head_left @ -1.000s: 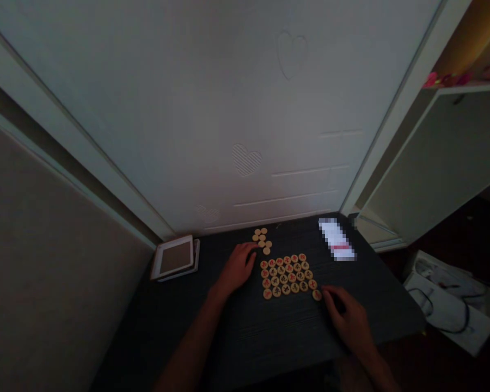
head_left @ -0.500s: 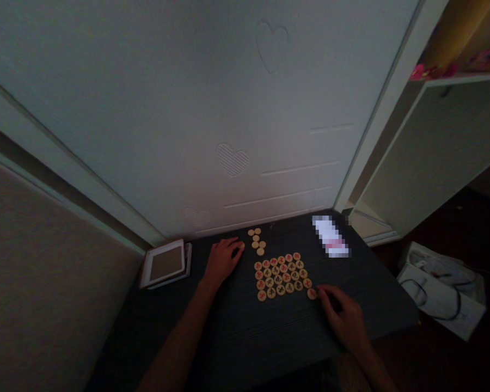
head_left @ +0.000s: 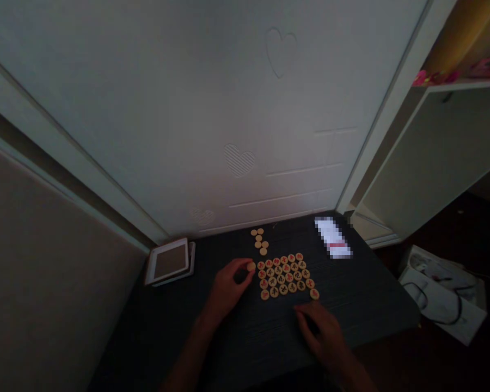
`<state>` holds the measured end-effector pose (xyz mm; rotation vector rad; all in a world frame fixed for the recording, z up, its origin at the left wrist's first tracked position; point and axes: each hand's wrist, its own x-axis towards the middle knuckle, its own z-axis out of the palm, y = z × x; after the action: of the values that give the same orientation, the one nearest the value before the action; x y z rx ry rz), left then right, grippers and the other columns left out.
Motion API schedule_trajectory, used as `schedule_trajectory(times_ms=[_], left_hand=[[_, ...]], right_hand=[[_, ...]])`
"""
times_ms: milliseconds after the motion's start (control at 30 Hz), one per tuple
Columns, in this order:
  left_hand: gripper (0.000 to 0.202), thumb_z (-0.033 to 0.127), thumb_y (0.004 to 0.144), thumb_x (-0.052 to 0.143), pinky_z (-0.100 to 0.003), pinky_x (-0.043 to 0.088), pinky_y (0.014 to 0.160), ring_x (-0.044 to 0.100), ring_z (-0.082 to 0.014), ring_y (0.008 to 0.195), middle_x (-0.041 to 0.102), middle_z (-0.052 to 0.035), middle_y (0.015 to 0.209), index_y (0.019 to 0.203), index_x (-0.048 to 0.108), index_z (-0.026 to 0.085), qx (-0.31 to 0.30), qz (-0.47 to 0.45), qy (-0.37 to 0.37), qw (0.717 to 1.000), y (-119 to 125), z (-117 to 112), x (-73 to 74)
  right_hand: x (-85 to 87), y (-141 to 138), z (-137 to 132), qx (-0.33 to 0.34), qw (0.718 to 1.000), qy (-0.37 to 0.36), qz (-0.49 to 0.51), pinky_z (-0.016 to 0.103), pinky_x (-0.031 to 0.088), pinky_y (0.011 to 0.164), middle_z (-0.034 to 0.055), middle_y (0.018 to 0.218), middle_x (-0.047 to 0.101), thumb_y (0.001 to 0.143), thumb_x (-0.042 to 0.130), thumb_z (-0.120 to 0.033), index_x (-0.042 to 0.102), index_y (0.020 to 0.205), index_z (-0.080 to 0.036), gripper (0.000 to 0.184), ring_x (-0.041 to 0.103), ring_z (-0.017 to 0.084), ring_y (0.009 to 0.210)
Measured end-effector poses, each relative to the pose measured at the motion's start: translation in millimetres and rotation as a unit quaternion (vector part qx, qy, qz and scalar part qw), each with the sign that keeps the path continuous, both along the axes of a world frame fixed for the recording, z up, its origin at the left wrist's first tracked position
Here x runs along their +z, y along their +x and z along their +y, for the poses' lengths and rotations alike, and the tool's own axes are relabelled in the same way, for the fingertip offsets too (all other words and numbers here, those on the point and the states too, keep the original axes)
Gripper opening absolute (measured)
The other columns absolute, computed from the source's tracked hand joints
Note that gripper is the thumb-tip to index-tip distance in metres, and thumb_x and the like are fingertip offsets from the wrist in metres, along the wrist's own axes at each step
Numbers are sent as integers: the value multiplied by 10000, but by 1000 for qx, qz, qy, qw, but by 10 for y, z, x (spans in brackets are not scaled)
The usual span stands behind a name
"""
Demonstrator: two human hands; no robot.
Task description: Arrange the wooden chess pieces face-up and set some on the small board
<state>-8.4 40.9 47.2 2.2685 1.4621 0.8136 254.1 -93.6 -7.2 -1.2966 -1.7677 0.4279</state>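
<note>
Between the thumb and fingers of my left hand is a round wooden Chinese chess piece, its visible face plain. The hand is just left of a block of Chinese chess pieces laid in rows, with red and black characters showing. One red-marked piece sits at the block's lower right corner. Below the block, my right hand is over the dark table, thumb and forefinger loosely curved and nothing seen in them. Several plain-faced pieces lie loose behind the block.
A shallow box or frame with a white rim rests at the table's left back corner. A pixelated white item lies at the right back. White panels rise behind the table; a white box stands beyond its right edge.
My left hand has come nearer and right, bringing the piece beside the block's left edge. My right hand has left the corner piece and shifted left, below the block. The view has shifted slightly.
</note>
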Motion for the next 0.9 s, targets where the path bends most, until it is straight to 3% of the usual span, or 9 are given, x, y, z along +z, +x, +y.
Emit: schedule_trajectory(times_ms=[167, 300, 533, 733, 900], left_hand=[[261, 305, 901, 700, -332, 586, 881, 730, -203, 937, 776, -22, 1153, 1161, 708, 287, -29, -150, -127, 980, 179, -682, 26], [240, 304, 882, 731, -325, 599, 866, 743, -216, 929, 790, -45, 1120, 1118, 738, 258, -4, -242, -200, 950, 272, -939, -81], [233, 325, 879, 752, -315, 610, 863, 764, -230, 931, 812, -63, 1053, 1094, 765, 234, -11, -317, -251, 914, 281, -1056, -274], [107, 316, 887, 748, -334, 587, 958, 751, -250, 1051, 802, -69, 1120, 932, 781, 225, -14, -333, -229, 915, 247, -1058, -327], [154, 336, 899, 741, -345, 600, 950, 761, -255, 1034, 804, -79, 1123, 995, 786, 225, -14, -339, -233, 911, 240, -1047, -337]], right_hand=[[125, -258, 75, 26, 999, -3, 39, 364, 624, 892, 66, 1095, 757, 983, 558, -235, 670, 1208, -275, 255, 740, 232, 993], [174, -381, 135, 53, 997, 1, 58, 365, 611, 943, 84, 1169, 726, 974, 558, -208, 649, 1239, -265, 286, 715, 237, 1078], [88, -428, 128, 106, 993, -9, 53, 338, 605, 946, 69, 1141, 733, 982, 557, -159, 652, 1252, -268, 306, 718, 210, 1057], [79, -422, 115, 129, 991, -9, 39, 329, 593, 985, 67, 1235, 702, 971, 581, -135, 661, 1283, -294, 359, 698, 210, 1132], [22, -422, 126, 138, 990, -17, 18, 350, 573, 1035, 67, 1314, 673, 996, 572, -163, 627, 1348, -310, 385, 675, 212, 1189]])
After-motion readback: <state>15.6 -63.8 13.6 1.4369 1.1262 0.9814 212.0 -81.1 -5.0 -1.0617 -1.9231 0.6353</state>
